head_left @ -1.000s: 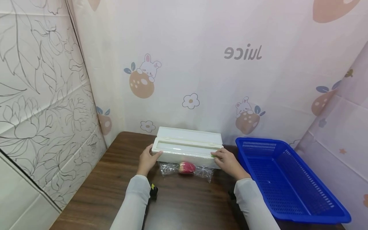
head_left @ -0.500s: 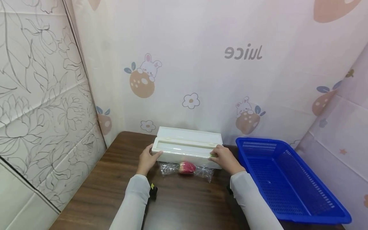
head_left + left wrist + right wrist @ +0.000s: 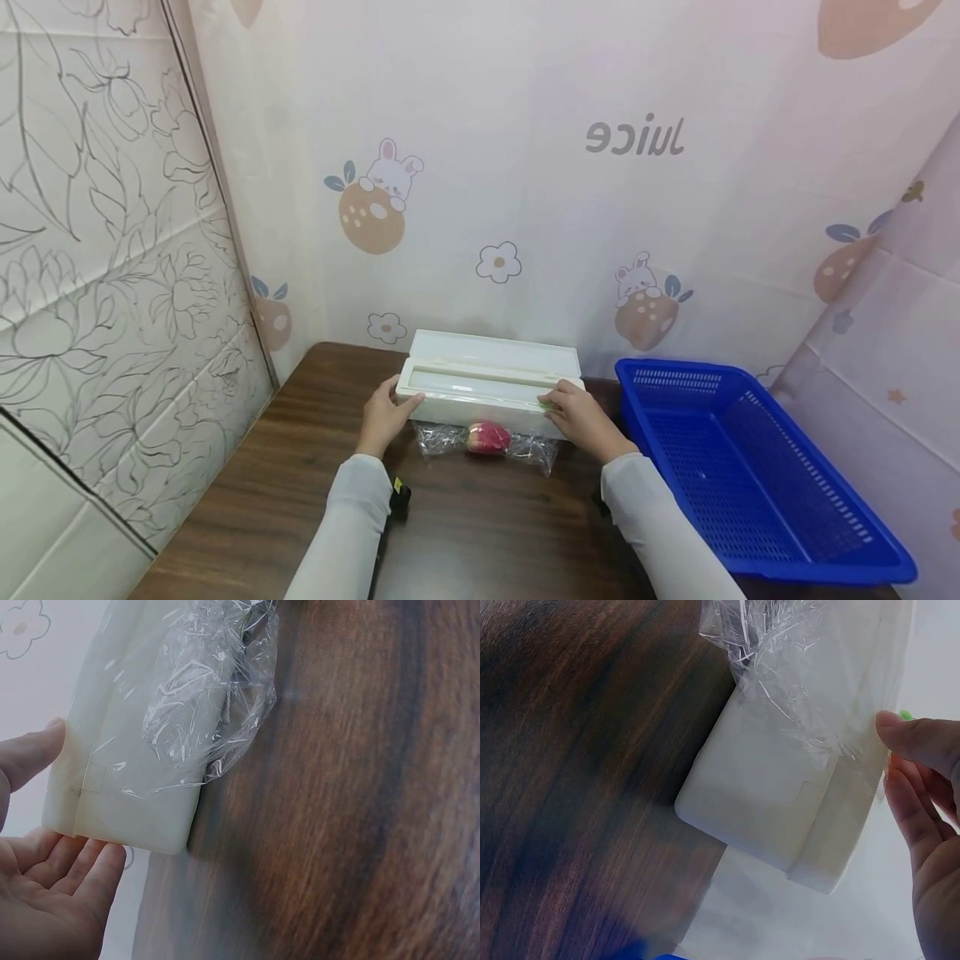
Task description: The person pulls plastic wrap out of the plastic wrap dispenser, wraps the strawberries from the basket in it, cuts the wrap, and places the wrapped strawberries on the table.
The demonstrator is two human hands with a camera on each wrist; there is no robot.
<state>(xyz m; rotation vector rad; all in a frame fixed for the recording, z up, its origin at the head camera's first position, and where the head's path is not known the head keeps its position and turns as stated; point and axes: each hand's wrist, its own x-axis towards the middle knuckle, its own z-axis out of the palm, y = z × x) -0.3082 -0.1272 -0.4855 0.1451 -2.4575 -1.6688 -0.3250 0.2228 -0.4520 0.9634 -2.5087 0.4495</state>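
Note:
A white cling film dispenser with its lid raised lies along the back of the table. My left hand holds its left end; in the left wrist view the thumb is at the upper edge and the fingers are at the end face. At the right part of the dispenser's top edge, my right hand pinches a small green slider, mostly hidden by the fingers. Clear cling film drapes down the front. A red and yellowish apple-like fruit sits before the dispenser, under or in that film.
To the right stands a blue plastic basket with perforated walls. Patterned curtains hang right behind the dispenser and along both sides. The brown wood-grain table stretches toward me between the forearms.
The right hand has slid a little to the left along the dispenser's top edge with the green slider. My left hand, the dispenser and the fruit have stayed put.

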